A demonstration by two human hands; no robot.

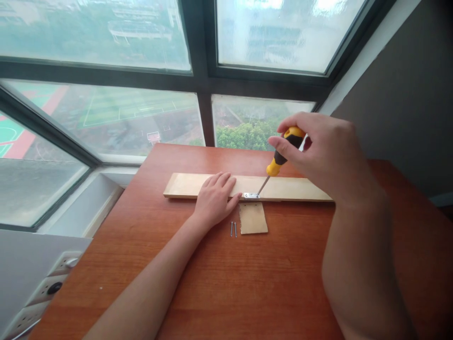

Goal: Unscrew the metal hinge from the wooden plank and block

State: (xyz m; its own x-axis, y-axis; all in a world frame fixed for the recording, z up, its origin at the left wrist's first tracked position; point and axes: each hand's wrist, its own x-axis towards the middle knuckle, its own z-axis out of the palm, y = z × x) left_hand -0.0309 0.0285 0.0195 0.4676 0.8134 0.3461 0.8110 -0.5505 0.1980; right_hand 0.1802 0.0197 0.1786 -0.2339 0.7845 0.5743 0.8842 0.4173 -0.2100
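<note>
A long pale wooden board lies across the brown table. My left hand rests flat on it, fingers stretched out, with the thumb close to a small metal hinge-like plate at the board's near edge. Gripped by its handle in my right hand is a yellow and black screwdriver. It tilts down to the left, and its tip meets the right end of the plate. Whether a screw sits under the tip is too small to tell. Just below the plate is a small square wooden piece.
Two screws lie side by side, left of the square piece, on the brown table. Large windows with dark frames rise behind the table. Wall sockets are at the lower left, and a grey wall stands on the right.
</note>
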